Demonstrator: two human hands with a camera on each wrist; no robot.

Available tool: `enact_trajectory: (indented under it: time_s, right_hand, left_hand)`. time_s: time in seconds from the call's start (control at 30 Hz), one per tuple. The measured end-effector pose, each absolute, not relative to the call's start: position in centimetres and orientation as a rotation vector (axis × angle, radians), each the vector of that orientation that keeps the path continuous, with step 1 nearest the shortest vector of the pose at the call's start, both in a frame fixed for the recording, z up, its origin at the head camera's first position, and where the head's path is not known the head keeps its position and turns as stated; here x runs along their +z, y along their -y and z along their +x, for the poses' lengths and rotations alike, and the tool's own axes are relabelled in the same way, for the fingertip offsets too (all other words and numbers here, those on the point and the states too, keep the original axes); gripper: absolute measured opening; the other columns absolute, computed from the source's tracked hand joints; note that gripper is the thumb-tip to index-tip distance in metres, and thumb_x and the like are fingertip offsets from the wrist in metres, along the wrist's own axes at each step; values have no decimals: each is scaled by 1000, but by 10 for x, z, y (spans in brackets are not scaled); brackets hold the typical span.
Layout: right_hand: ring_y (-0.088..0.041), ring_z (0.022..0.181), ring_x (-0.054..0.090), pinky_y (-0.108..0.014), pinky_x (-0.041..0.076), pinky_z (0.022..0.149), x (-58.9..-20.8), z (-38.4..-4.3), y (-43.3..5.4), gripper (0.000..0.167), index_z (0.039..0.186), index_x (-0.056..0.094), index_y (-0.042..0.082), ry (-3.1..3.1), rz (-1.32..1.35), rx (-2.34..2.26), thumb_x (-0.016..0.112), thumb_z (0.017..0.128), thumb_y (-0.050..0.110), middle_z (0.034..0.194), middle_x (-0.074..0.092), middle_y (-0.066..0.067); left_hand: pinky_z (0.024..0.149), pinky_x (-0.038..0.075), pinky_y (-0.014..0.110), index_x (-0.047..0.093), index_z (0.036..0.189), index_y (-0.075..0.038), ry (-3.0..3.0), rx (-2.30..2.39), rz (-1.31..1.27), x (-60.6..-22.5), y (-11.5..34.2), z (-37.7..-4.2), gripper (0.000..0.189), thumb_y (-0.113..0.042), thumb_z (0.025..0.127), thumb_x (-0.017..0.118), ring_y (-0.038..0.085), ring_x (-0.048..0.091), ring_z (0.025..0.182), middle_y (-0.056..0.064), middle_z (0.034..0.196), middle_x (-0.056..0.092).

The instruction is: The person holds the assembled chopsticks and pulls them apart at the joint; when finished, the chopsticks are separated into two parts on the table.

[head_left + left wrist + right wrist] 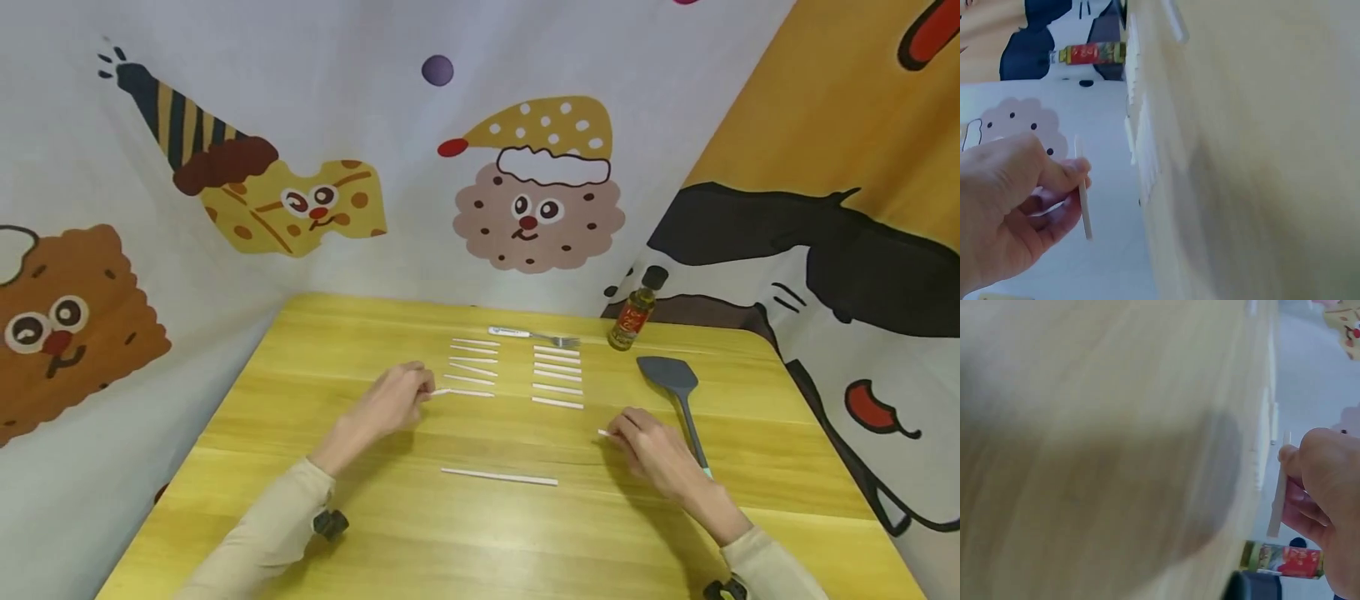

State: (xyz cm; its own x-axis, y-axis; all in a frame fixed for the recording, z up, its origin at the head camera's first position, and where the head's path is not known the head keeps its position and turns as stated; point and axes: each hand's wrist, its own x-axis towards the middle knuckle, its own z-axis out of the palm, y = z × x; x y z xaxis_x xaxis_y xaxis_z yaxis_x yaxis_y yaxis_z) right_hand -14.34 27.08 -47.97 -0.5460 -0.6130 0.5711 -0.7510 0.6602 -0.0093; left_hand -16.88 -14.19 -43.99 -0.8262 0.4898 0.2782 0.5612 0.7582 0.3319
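Between the thumb and fingers of my left hand [393, 400] is a short, thin white stick [1085, 212], held just above the table by the left row of sticks. My right hand [656, 454] pinches another short white stick [1277, 509], over the table to the right of the rows. Several thin white sticks [471, 393] lie one below another in the left row. The right row holds several similar, slightly thicker sticks [557, 403]. Nearer to me, a longer white stick [498, 477] lies alone, between the two forearms. Fingers partly cover both held sticks.
A white-handled fork [510, 332] lies behind the rows on the yellow wooden table [360, 533]. At the back right stands a bottle with a red label [632, 318]. A grey spatula [670, 375] lies beside my right hand. Printed cloth [405, 275] hangs behind the table.
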Motion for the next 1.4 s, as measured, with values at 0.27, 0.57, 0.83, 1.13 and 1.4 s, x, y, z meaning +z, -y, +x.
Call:
enact_trajectory:
  time_s: [0.27,0.57,0.83,1.13,1.4]
  right_hand:
    - [-15,76,62,-30,54,60,-470,-150,-254,19,89,70,9,2381,1040,343,83,78,1,86,64,0]
    - [-16,84,64,-31,57,67,-472,-168,-226,13,93,71,10,2464,1062,328,79,85,2,91,65,0]
    - [-20,89,66,-34,60,74,-481,-181,-210,7,94,72,5,2524,1083,342,73,89,1,95,65,-4]
    - [-18,86,66,-30,61,76,-492,-187,-197,8,92,73,6,2543,1093,358,76,87,1,92,67,-3]
    - [-17,82,65,-31,60,69,-496,-190,-195,9,91,74,8,2546,1065,355,78,86,2,89,65,-2]
  left_hand:
    - [71,56,19,73,92,-5,2855,-646,-960,-440,131,-182,10,4,88,72,13,63,79,4,88,69]
    - [70,55,19,73,89,-5,2825,-689,-1023,-452,119,-192,13,7,87,69,11,62,77,2,85,69]
    - [76,58,24,76,95,-5,2880,-705,-1026,-465,110,-202,14,5,89,69,15,67,85,5,94,73]
    - [81,60,27,75,98,-5,2951,-759,-1016,-475,104,-203,15,6,90,68,19,69,91,8,99,73]
    - [80,58,25,75,98,-6,2949,-738,-1005,-479,102,-205,14,4,90,69,16,67,88,5,97,72]
